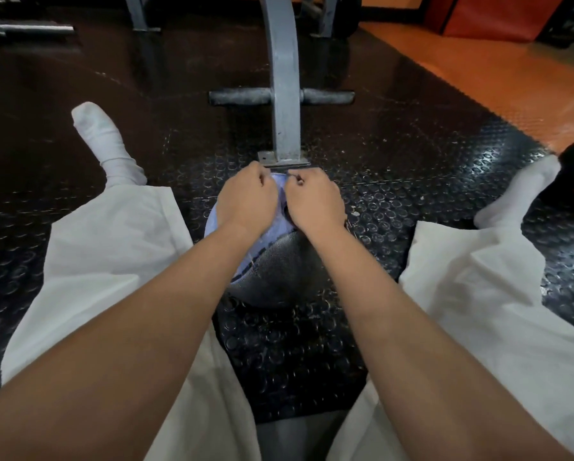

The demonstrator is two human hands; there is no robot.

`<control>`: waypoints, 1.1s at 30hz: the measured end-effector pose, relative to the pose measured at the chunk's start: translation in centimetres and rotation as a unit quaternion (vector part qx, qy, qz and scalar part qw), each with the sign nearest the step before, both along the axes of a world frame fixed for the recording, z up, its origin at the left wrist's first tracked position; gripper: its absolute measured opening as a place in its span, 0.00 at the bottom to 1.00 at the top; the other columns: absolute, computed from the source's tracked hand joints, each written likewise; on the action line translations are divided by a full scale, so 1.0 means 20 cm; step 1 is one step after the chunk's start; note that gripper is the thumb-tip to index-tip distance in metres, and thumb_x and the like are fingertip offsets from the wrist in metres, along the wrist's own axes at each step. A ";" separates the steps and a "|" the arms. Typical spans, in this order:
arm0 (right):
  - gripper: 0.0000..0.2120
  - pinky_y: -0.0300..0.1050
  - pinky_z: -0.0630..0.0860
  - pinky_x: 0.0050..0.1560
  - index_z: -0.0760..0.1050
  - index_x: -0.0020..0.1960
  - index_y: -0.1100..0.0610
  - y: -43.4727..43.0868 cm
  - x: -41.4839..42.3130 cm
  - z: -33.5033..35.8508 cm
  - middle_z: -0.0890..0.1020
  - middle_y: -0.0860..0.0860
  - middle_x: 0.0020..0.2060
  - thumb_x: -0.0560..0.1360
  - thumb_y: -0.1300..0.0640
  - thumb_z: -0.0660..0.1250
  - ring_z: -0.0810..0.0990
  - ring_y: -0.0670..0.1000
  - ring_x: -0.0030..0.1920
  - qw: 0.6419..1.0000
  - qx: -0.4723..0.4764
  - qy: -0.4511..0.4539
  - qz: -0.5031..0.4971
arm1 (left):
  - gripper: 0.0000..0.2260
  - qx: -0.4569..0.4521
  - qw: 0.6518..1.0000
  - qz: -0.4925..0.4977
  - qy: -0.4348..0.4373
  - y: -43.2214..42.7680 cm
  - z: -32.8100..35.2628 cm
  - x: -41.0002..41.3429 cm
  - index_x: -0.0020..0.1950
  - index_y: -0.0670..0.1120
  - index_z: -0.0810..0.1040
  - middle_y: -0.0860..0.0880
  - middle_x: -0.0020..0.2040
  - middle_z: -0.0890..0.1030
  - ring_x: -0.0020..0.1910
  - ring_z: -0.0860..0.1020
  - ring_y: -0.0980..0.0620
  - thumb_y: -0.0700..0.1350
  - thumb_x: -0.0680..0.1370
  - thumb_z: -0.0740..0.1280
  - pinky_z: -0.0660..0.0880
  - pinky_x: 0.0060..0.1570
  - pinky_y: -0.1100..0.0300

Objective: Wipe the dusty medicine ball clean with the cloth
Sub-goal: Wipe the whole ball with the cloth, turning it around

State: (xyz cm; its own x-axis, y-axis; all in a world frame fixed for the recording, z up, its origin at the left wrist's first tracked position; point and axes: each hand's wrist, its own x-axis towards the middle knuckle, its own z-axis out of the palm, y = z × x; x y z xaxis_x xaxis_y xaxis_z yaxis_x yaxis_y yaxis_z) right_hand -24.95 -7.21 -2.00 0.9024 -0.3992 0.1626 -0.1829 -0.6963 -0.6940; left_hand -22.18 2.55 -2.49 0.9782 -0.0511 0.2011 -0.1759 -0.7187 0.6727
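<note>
A dark grey medicine ball (280, 264) sits on the studded black floor mat between my spread legs. A pale blue cloth (245, 254) is draped over its far and left side. My left hand (245, 199) and my right hand (313, 201) lie side by side on top of the ball's far half, fingers curled, each pinching the cloth's far edge. The hands and forearms hide most of the cloth and the ball's top.
A grey metal machine post (284, 94) with a crossbar (280, 97) stands bolted to the mat just beyond the ball. My legs in white trousers and socks lie left (112, 247) and right (478, 261). An orange floor (478, 71) borders the mat at right.
</note>
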 end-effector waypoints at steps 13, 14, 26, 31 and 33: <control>0.21 0.49 0.52 0.73 0.60 0.73 0.55 0.21 -0.50 -0.64 0.62 0.52 0.71 0.83 0.48 0.45 0.58 0.57 0.72 0.971 -0.051 -0.228 -0.046 | 0.12 0.031 0.999 -0.031 0.029 -0.06 0.04 0.03 0.54 0.44 0.75 0.47 0.55 0.78 0.50 0.76 0.42 0.46 0.82 0.53 0.73 0.52 0.46; 0.22 0.50 0.51 0.73 0.59 0.73 0.56 0.22 -0.50 -0.65 0.61 0.51 0.71 0.83 0.48 0.44 0.57 0.57 0.72 0.973 -0.044 -0.222 -0.047 | 0.12 0.034 0.999 -0.036 0.024 -0.06 0.04 0.02 0.54 0.44 0.75 0.46 0.54 0.78 0.49 0.76 0.42 0.47 0.83 0.53 0.74 0.51 0.47; 0.21 0.52 0.70 0.55 0.72 0.61 0.55 -0.09 0.00 -0.03 0.79 0.56 0.56 0.82 0.44 0.49 0.75 0.58 0.57 0.997 0.076 -0.014 -0.011 | 0.14 0.019 0.999 -0.031 -0.008 -0.01 0.02 -0.03 0.59 0.44 0.76 0.48 0.59 0.79 0.53 0.76 0.47 0.46 0.83 0.54 0.71 0.50 0.51; 0.15 0.49 0.68 0.55 0.78 0.56 0.56 -0.06 -0.09 -0.15 0.80 0.52 0.55 0.81 0.54 0.54 0.75 0.55 0.56 0.990 0.032 -0.125 -0.052 | 0.13 -0.007 1.000 -0.021 -0.012 -0.01 0.01 -0.03 0.60 0.46 0.76 0.49 0.61 0.78 0.55 0.75 0.48 0.46 0.82 0.55 0.70 0.50 0.54; 0.17 0.46 0.66 0.62 0.78 0.61 0.55 0.00 -0.24 -0.26 0.79 0.49 0.60 0.80 0.54 0.54 0.73 0.50 0.61 0.975 0.028 -0.215 -0.050 | 0.13 -0.010 1.000 -0.020 -0.004 0.00 0.01 -0.03 0.60 0.46 0.76 0.50 0.61 0.77 0.55 0.75 0.48 0.46 0.82 0.55 0.69 0.50 0.55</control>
State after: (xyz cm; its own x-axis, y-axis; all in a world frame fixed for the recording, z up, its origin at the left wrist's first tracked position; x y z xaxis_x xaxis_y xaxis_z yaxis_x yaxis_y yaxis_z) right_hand -29.77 -7.19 -7.20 0.7118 -0.5003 0.4929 0.0696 -0.6482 -0.7583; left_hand -22.71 2.51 -2.36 0.9739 -0.0868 0.2095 -0.2096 -0.6972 0.6856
